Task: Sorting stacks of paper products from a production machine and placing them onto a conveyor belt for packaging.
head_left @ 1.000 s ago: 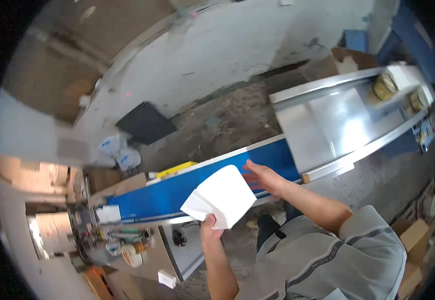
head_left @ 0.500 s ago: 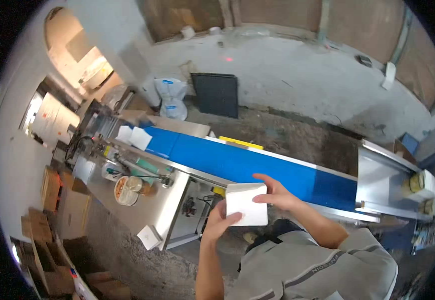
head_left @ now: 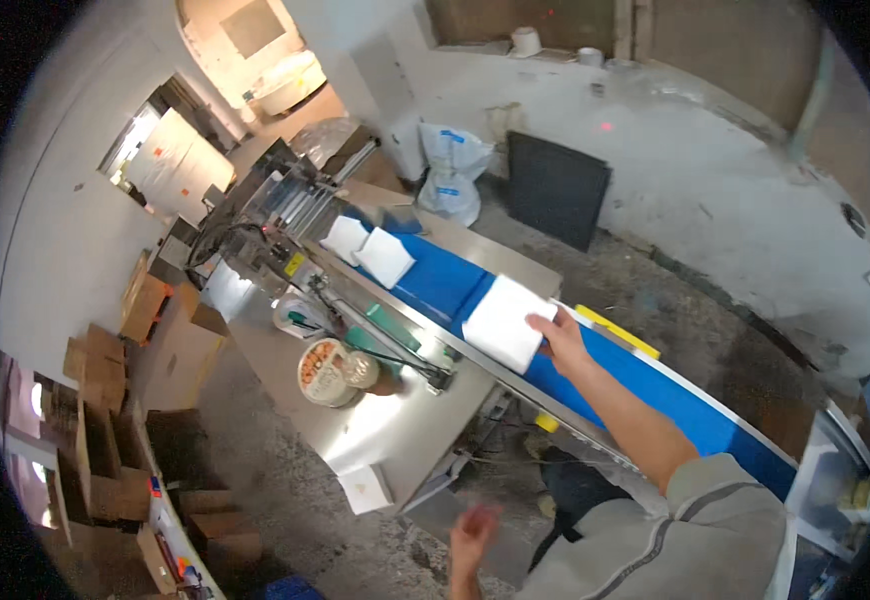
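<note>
My right hand (head_left: 556, 338) grips the right edge of a flat white box (head_left: 510, 325), holding it above or on the blue conveyor belt (head_left: 595, 382); whether it touches the belt I cannot tell. Lower down, away from the belt, my left hand (head_left: 473, 535) hangs near the floor area, blurred, with no object visible in it. Farther along the belt lie two more white boxes, one (head_left: 385, 258) nearer and one (head_left: 345, 238) beside the machine. Another small white box (head_left: 365, 488) stands at the near corner of the steel table.
The steel table (head_left: 425, 435) carries a round tub (head_left: 325, 375) of small orange-brown items and a jar (head_left: 360, 370). A machine (head_left: 265, 240) stands at the belt's far end. Cardboard boxes (head_left: 105, 440) are stacked at left; a dark panel (head_left: 557, 190) leans against the wall.
My view has turned left. The white box has gone from both hands in front of me to my right hand over the belt. My left hand has let go and dropped lower.
</note>
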The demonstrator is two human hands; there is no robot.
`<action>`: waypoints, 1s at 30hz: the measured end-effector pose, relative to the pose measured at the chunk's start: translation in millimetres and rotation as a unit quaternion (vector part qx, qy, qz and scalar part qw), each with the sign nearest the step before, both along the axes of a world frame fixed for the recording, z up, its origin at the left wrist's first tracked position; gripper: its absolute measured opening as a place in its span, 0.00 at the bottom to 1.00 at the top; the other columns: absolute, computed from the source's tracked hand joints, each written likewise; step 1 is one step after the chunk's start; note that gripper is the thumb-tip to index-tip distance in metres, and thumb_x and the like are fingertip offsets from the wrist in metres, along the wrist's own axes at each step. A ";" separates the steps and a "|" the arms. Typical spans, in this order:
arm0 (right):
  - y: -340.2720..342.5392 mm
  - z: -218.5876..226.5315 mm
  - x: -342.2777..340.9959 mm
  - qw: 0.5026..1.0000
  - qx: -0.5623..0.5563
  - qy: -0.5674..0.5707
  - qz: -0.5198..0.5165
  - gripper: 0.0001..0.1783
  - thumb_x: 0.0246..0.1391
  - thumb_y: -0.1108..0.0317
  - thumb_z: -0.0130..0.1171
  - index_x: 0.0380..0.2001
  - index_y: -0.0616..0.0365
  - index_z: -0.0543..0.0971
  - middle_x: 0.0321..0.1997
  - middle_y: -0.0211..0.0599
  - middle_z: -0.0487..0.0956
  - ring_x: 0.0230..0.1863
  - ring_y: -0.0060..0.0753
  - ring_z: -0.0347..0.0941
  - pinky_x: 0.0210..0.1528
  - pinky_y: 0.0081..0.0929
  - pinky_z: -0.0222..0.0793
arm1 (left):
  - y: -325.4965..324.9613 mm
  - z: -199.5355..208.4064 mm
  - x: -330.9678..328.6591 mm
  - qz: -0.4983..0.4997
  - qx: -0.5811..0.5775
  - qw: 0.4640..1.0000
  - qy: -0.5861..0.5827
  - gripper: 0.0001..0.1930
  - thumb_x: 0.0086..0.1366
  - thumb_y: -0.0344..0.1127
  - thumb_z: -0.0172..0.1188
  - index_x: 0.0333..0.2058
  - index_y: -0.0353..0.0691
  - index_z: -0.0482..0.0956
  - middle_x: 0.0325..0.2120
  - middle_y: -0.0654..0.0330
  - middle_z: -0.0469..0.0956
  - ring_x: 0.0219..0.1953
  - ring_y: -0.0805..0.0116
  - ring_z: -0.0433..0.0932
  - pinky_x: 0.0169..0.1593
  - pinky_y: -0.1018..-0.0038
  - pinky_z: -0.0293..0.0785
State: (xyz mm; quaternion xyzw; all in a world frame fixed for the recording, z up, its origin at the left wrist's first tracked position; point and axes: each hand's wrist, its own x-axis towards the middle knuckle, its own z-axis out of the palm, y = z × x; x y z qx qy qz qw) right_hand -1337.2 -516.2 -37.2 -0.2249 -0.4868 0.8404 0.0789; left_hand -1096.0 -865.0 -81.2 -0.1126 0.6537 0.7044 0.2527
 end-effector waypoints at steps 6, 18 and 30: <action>-63.4 -77.9 -230.7 0.996 -0.068 0.024 -0.047 0.33 0.45 0.57 0.72 0.52 0.59 0.72 0.40 0.33 0.78 0.32 0.25 0.74 0.25 0.25 0.66 | -42.5 -70.9 60.8 0.071 0.004 0.956 -0.284 0.26 0.62 0.23 0.60 0.58 0.33 0.66 0.48 0.53 0.75 0.51 0.62 0.75 0.53 0.69 0.74; -128.7 -174.2 -307.3 0.993 0.074 -0.078 -0.039 0.49 0.38 0.49 0.74 0.57 0.71 0.66 0.51 0.55 0.75 0.50 0.44 0.74 0.50 0.36 0.71 | 15.0 -65.5 8.1 0.012 -0.081 0.959 -0.271 0.31 0.55 0.25 0.68 0.58 0.33 0.66 0.50 0.49 0.75 0.50 0.60 0.76 0.52 0.65 0.76; -76.6 -71.5 -388.4 0.867 0.476 0.030 0.143 0.37 0.52 0.47 0.61 0.50 0.74 0.71 0.54 0.64 0.72 0.59 0.58 0.67 0.60 0.45 0.63 | 4.1 -63.1 -5.9 0.040 -0.084 0.956 -0.277 0.29 0.56 0.30 0.68 0.55 0.28 0.68 0.44 0.52 0.78 0.48 0.64 0.77 0.53 0.68 0.75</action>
